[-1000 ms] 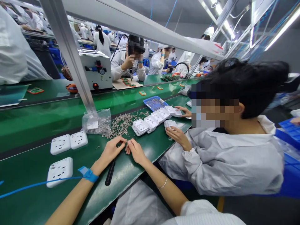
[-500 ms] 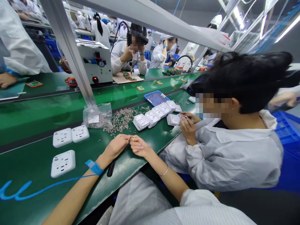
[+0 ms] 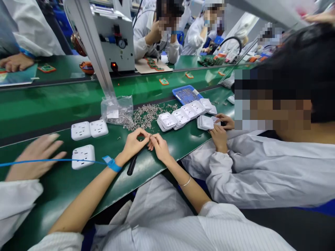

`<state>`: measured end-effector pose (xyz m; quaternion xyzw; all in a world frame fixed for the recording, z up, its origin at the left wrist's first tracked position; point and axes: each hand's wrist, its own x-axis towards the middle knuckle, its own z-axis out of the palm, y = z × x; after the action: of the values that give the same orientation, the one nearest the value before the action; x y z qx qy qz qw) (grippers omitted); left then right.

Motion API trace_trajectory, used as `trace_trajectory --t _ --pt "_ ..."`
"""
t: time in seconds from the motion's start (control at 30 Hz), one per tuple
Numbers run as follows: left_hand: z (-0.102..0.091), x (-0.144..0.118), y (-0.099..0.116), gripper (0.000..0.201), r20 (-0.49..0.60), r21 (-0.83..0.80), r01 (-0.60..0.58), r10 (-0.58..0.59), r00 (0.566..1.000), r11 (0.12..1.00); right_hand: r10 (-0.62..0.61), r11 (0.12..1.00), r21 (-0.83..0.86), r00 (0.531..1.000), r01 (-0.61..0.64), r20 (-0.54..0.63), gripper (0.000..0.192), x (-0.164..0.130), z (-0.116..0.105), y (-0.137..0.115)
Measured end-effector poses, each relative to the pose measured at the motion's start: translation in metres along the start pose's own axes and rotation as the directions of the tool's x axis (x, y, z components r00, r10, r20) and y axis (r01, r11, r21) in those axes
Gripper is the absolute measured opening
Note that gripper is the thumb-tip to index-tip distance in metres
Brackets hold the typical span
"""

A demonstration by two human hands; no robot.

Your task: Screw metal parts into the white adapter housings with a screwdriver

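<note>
My left hand (image 3: 135, 142) and my right hand (image 3: 159, 147) meet above the green bench, fingertips pinched together. Between them is a tiny metal piece (image 3: 150, 136), mostly hidden by the fingers; it resembles the loose pieces behind. A blue wrist strap (image 3: 112, 164) circles my left wrist. Under that wrist lies a black rod-like handle (image 3: 132, 165). Just beyond my hands spreads a pile of small metal pieces (image 3: 145, 116). White socket covers (image 3: 83, 157) lie to the left, and stacked white covers (image 3: 167, 120) stand to the right of the pile.
A clear plastic bag (image 3: 117, 108) of metal pieces and a blue tray (image 3: 187, 94) sit at the back. A metal post (image 3: 101, 62) rises behind the bag. Another person's hand (image 3: 36, 157) reaches in from the left. At right, a co-worker's hands (image 3: 220, 134) handle white covers.
Another person's hand has come in over the bench at left. The view has shifted, with the co-worker at right appearing larger. My hands stay pinched together.
</note>
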<state>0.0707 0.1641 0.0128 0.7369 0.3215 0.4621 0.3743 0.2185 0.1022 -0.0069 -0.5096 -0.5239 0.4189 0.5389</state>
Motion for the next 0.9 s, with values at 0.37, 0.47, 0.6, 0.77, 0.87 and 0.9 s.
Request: trace_trajectory --t 0.37,0.47,0.6,0.77,0.87,0.9 --pt "-0.005 0.009 0.003 0.019 0.096 -0.205 0.216 -0.201 0.975 0.955 -0.076 0.958 -0.282 0.995 0.054 -0.067 0.030 0.001 -0.002 -0.003" --pt "-0.004 0.005 0.005 0.016 0.113 -0.095 0.145 -0.134 0.985 0.985 0.147 0.986 -0.081 0.989 -0.148 -0.025 0.037 0.001 0.001 -0.007" --pt "-0.004 -0.003 -0.002 0.012 0.049 0.103 -0.033 0.028 0.998 0.994 0.433 0.754 0.415 0.860 -0.509 0.268 0.041 0.011 -0.005 -0.014" --pt "-0.003 -0.004 -0.007 0.005 0.056 0.247 -0.296 0.292 0.955 0.923 0.407 0.397 0.627 0.741 -0.671 0.535 0.040 0.025 -0.024 -0.013" --pt "-0.006 -0.006 0.003 0.004 0.048 0.270 -0.212 0.207 0.977 0.939 0.436 0.517 0.641 0.819 -0.567 0.373 0.035 0.021 -0.022 -0.008" --pt "-0.007 -0.006 0.006 0.004 0.048 0.286 -0.175 0.169 0.985 0.942 0.399 0.594 0.632 0.864 -0.498 0.307 0.030 0.019 -0.019 -0.006"
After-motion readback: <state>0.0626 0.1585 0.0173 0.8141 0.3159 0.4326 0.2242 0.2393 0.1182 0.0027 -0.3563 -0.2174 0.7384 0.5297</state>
